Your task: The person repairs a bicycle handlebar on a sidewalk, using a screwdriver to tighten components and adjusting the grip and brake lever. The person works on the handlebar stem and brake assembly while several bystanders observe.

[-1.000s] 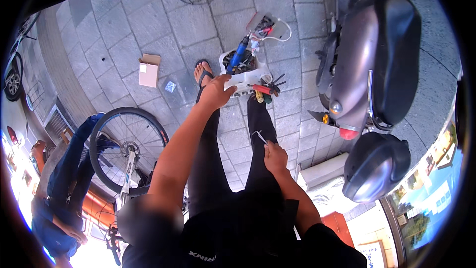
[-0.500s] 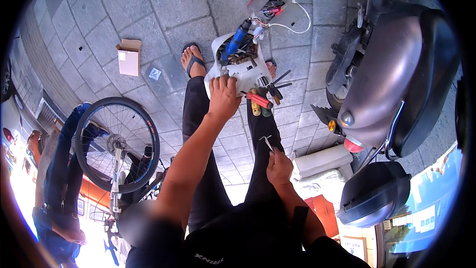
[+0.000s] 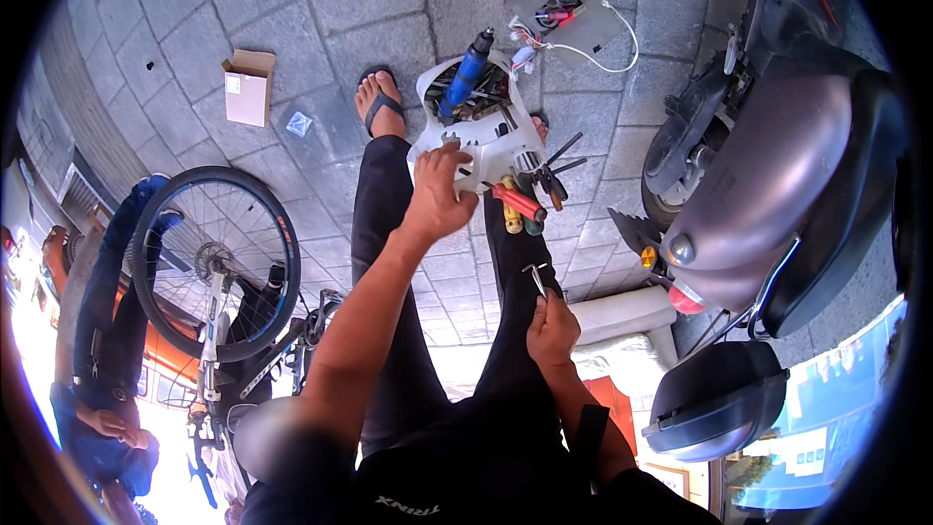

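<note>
My left hand [image 3: 437,196] is over the near side of a white plastic tool container [image 3: 491,148], its fingers apart. At its fingertips, a grey open-ended wrench [image 3: 451,139] stands in a slot. A blue cylindrical power tool [image 3: 467,76] leans out of the container among dark metal tools. Along the right side are a red-handled screwdriver [image 3: 519,202], a yellow-handled one [image 3: 510,214] and several dark hex keys [image 3: 556,175]. Lower right, my right hand [image 3: 553,329] is closed around a small silver T-shaped wrench [image 3: 538,279], its crossbar pointing away from me.
A clear pouch [image 3: 583,24] with a white cord lies beyond the container. At left are an open cardboard box [image 3: 250,87], a small plastic packet [image 3: 299,124], and a bicycle wheel [image 3: 216,262] beside another person's legs [image 3: 117,277]. A parked scooter [image 3: 768,175] takes up the right.
My left fingers have loosened and spread above the container's near side. My right hand still holds the T-shaped wrench. The whole view has shifted slightly.
</note>
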Action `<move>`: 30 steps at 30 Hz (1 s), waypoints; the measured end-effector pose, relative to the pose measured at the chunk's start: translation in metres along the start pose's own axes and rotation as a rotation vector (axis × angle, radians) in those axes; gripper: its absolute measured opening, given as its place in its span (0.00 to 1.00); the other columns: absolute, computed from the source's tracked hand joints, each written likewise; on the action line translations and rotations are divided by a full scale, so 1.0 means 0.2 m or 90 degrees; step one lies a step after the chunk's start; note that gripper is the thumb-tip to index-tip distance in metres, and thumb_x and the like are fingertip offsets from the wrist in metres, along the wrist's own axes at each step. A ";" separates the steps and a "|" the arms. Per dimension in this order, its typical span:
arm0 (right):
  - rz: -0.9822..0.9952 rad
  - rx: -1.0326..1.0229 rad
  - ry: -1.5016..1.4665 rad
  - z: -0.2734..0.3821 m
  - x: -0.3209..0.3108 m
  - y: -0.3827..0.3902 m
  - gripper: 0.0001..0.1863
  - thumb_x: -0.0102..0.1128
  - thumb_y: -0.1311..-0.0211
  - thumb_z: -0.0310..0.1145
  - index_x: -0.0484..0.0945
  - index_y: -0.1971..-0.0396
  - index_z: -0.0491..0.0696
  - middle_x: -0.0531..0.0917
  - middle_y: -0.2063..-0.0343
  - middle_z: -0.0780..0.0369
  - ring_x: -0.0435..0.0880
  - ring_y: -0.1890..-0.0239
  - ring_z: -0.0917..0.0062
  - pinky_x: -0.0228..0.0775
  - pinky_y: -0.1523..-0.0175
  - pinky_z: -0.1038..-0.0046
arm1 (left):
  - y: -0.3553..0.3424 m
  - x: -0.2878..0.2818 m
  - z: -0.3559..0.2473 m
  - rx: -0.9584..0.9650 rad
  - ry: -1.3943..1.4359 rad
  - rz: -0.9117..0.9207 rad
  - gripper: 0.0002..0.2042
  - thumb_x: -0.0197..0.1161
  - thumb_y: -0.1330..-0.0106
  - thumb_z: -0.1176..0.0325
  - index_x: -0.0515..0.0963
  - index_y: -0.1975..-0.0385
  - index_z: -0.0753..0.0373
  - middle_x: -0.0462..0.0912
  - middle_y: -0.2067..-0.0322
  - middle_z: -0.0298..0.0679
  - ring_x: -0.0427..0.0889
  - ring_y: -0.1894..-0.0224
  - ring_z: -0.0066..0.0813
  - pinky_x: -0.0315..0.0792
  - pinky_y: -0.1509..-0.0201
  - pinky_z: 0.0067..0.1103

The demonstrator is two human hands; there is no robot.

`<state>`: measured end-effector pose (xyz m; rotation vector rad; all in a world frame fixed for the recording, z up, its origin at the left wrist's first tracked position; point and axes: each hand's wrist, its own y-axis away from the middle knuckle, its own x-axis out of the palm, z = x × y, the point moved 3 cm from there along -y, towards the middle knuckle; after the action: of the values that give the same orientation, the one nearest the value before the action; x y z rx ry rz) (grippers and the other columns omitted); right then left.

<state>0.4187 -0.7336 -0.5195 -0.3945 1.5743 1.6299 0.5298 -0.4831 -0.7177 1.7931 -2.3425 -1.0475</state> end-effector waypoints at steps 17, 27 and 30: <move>-0.029 0.002 -0.001 -0.09 -0.08 -0.08 0.11 0.60 0.27 0.30 0.84 0.51 0.43 0.81 0.75 0.54 0.81 0.75 0.54 0.69 0.70 0.53 | -0.69 0.62 0.70 0.098 -0.452 0.551 0.10 0.63 0.31 0.71 0.90 0.56 0.60 0.92 0.57 0.49 0.92 0.51 0.51 0.86 0.50 0.42; -0.020 0.042 -0.038 -0.16 -0.13 -0.11 0.12 0.58 0.26 0.27 0.81 0.52 0.35 0.83 0.71 0.49 0.82 0.73 0.49 0.72 0.67 0.54 | -0.74 0.83 0.64 0.072 -0.599 0.782 0.14 0.67 0.32 0.70 0.91 0.50 0.60 0.91 0.48 0.44 0.91 0.45 0.46 0.86 0.49 0.38; -0.043 0.032 -0.046 -0.17 -0.12 -0.10 0.11 0.58 0.26 0.27 0.81 0.51 0.36 0.83 0.71 0.49 0.82 0.72 0.49 0.71 0.67 0.54 | -0.73 0.84 0.69 0.127 -0.587 0.732 0.10 0.69 0.34 0.68 0.91 0.56 0.60 0.92 0.54 0.44 0.92 0.50 0.47 0.86 0.51 0.38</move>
<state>0.4373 -0.7754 -0.5213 -0.3548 1.5297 1.5337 0.5422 -0.5766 -0.9626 -0.3930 -3.1621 -1.4896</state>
